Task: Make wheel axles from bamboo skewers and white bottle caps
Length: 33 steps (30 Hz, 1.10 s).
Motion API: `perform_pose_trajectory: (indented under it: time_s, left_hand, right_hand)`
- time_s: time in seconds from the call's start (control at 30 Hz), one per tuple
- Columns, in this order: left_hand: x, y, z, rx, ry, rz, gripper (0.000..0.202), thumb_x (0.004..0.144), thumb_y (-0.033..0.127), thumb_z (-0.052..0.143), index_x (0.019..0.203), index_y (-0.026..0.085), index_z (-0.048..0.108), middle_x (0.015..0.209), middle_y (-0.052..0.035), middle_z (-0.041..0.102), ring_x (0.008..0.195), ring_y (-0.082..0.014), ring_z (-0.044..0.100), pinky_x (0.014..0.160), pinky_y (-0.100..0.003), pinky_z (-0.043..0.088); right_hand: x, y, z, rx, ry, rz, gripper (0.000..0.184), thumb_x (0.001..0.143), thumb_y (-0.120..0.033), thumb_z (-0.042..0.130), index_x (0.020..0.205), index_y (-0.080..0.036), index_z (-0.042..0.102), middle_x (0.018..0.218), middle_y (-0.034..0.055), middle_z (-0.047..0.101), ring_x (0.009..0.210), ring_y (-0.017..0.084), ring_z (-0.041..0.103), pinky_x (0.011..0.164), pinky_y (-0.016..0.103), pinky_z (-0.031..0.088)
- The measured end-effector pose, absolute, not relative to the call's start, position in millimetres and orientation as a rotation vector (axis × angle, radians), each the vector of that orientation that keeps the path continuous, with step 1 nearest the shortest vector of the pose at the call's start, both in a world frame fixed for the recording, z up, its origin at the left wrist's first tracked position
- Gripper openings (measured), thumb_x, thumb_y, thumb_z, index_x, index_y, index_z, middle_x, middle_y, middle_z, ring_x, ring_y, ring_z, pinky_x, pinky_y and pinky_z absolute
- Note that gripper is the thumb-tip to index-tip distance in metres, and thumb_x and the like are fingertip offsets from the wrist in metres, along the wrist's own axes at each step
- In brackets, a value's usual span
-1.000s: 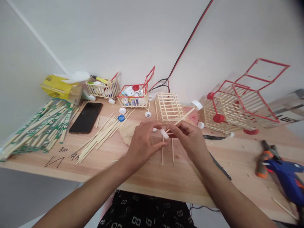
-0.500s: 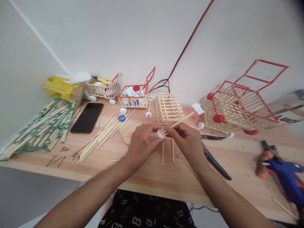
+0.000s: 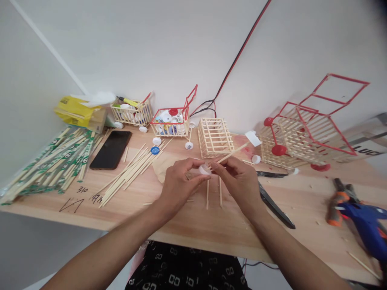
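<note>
Between the thumb and fingers of my left hand (image 3: 179,179) is a white bottle cap (image 3: 204,169), its open side turned toward my right hand. My right hand (image 3: 235,177) pinches a thin wooden stick (image 3: 232,153), whose near end meets the inside of the cap. A white piece (image 3: 253,138) sits at the stick's far end; I cannot tell its exact kind. Just beyond my hands stands a small basket frame of wooden sticks (image 3: 215,137). Two sticks (image 3: 220,193) lie on the table below my hands.
Loose sticks (image 3: 130,177), a phone (image 3: 111,150) and wrapped chopsticks (image 3: 50,161) lie left. Small stick carts (image 3: 171,123) with bottle-cap wheels line the wall. Larger red-trimmed carts (image 3: 302,133), open black scissors (image 3: 275,203) and a blue glue gun (image 3: 363,225) are on the right.
Both hands keep their hold on the cap and stick, almost still. The view has shifted very slightly.
</note>
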State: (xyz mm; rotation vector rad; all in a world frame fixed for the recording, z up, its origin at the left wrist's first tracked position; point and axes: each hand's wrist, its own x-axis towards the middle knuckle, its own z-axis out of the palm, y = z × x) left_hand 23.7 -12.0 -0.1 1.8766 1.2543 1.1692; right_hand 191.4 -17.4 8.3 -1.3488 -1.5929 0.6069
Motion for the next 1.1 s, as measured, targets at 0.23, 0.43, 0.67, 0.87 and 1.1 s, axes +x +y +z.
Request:
perform_pose_trajectory:
  time_s: [0.23,0.43,0.67,0.87,1.1]
  left_hand:
    - [23,-12,1,1.845,1.244,1.167,0.023,0.074,0.033,0.074,0.095,0.024,0.067,0.1,-0.0004,0.072,0.095,-0.0208,0.066,0.085,-0.036,0.05]
    - [24,-11,2,1.843,1.224,1.122,0.022,0.076,0.032,0.072,0.096,0.024,0.068,0.098,0.0008,0.073,0.092,-0.0192,0.067,0.085,-0.033,0.049]
    - [24,-11,4,1.864,1.149,1.104,0.03,0.092,0.034,0.049,0.115,0.02,0.062,0.11,-0.0054,0.071,0.1,-0.0196,0.065,0.089,-0.033,0.048]
    - [22,-12,8,1.768,1.224,1.156,0.028,0.096,0.032,0.041,0.116,0.022,0.058,0.097,-0.001,0.072,0.086,-0.0144,0.066,0.079,-0.027,0.048]
    - [23,-11,6,1.739,1.219,1.227,0.016,0.088,0.028,0.056,0.1,0.019,0.06,0.089,-0.0024,0.071,0.086,-0.0148,0.065,0.078,-0.027,0.048]
  right_hand:
    - [189,-19,11,-1.352,-1.58,0.587,0.021,0.083,-0.035,0.062,0.071,-0.019,0.067,0.072,0.0017,0.07,0.066,0.014,0.063,0.06,0.026,0.048]
    - [192,-16,8,-1.347,-1.548,0.679,0.022,0.082,-0.037,0.063,0.071,-0.018,0.067,0.068,0.0012,0.067,0.064,0.014,0.061,0.06,0.026,0.048]
    - [198,-6,3,-1.199,-1.223,1.117,0.024,0.078,-0.041,0.068,0.068,-0.019,0.064,0.071,-0.0011,0.066,0.067,0.011,0.062,0.066,0.025,0.055]
    - [201,-1,2,-1.139,-0.973,1.373,0.025,0.072,-0.041,0.073,0.068,-0.018,0.064,0.071,-0.0021,0.065,0.064,0.009,0.06,0.059,0.021,0.054]
    - [202,-1,3,-1.094,-0.934,1.408,0.023,0.074,-0.04,0.072,0.071,-0.018,0.064,0.07,-0.0025,0.065,0.065,0.009,0.06,0.058,0.021,0.054]
